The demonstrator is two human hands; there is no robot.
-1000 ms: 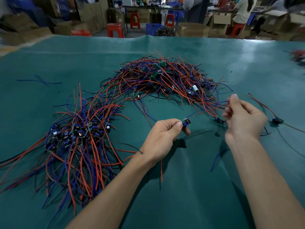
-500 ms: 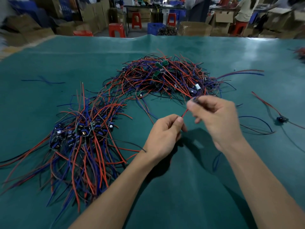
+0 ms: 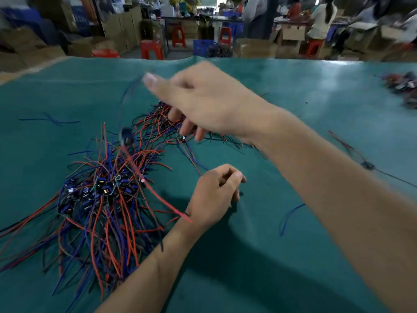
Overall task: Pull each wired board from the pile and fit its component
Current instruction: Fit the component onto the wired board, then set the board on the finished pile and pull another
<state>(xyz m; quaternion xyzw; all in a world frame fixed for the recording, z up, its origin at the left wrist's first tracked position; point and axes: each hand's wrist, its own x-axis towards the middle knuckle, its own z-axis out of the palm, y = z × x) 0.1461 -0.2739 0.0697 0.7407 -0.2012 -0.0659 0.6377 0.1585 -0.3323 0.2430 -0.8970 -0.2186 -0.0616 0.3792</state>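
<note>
A small wired board (image 3: 127, 137) hangs blurred in mid-air above the left pile (image 3: 101, 193) of boards with red and blue wires. Its blue wire arcs up to the thumb tip of my right hand (image 3: 209, 102), which pinches it while the lower fingers hang loose. Its red wire trails down towards my left wrist. My right hand and forearm cover most of the far pile (image 3: 158, 118). My left hand (image 3: 216, 190) hovers low over the green table (image 3: 248, 279) with its fingers curled and thumb against forefinger. Nothing shows in it.
A single wired board (image 3: 368, 165) lies on the right of the cloth, and a loose blue wire (image 3: 288, 215) lies nearer me. More blue wire (image 3: 49, 119) lies far left. Another small heap (image 3: 404, 86) sits at the far right edge. Boxes, red stools and people stand beyond the table.
My right hand has swung up and to the left across the far pile, carrying the board by its wire out over the left pile. My left hand has let the red wire go.
</note>
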